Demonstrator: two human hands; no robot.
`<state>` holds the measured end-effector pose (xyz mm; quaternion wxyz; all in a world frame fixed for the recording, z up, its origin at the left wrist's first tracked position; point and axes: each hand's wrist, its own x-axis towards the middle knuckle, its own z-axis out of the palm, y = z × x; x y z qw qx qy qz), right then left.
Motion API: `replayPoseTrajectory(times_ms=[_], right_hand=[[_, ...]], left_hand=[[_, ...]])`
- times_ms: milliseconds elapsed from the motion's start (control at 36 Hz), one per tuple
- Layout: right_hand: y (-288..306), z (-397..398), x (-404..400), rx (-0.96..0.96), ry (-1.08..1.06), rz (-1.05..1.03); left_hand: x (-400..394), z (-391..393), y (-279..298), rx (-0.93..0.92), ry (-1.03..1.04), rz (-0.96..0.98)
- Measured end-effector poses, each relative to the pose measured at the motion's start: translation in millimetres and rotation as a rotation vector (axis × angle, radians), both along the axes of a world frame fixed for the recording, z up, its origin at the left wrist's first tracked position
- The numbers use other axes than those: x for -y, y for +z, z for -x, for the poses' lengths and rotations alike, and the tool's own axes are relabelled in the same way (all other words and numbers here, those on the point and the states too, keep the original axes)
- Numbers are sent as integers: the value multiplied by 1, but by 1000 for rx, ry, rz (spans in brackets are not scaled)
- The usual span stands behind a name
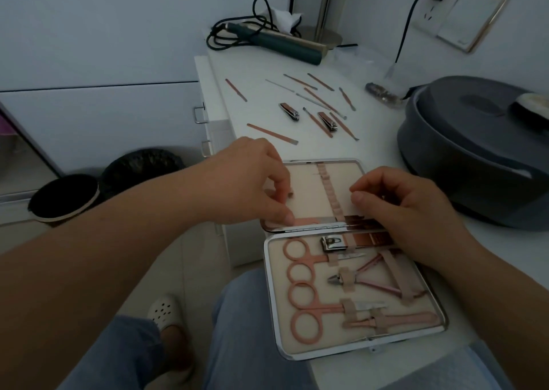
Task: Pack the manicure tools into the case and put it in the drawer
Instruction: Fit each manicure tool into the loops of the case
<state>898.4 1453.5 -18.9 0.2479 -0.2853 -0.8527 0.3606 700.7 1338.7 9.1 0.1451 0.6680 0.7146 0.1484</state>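
Now, your biggest worry is the white table (371,128) itself: the open case (353,294) sits at its near edge, the lower half hanging partly over your lap, so a firm push on the upper half could tip it off. That lower half already holds two pairs of scissors (300,273), a nipper (368,279) and a clipper (332,244) under their straps. The upper half is nearly bare, apart from one flat pink tool (303,221) lying along its hinge edge.

Your left hand (255,181) has its fingers curled, with the fingertips pressing down on that tool's pink end. Your right hand (407,208) is curled too, over the strap end of the same tool; whether it pinches the tool or the strap I cannot tell.

If the tool goes in crooked, it could ride over the hinge and stop the case shutting. Many loose tools (315,104) lie well apart on the table behind, including two more clippers (289,111); a sweep of your forearm could knock them off. The drawers (205,116) are to the left.
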Motion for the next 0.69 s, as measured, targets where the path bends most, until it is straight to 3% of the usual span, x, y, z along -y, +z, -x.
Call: replayPoseTrajectory(times_ms=[528,694], right_hand=[[9,4,0,111,2,11],[29,14,-15,363,121,63]], left_hand=[[7,-13,-15,246,175,-88],[5,-14,-14,220,176,-65]])
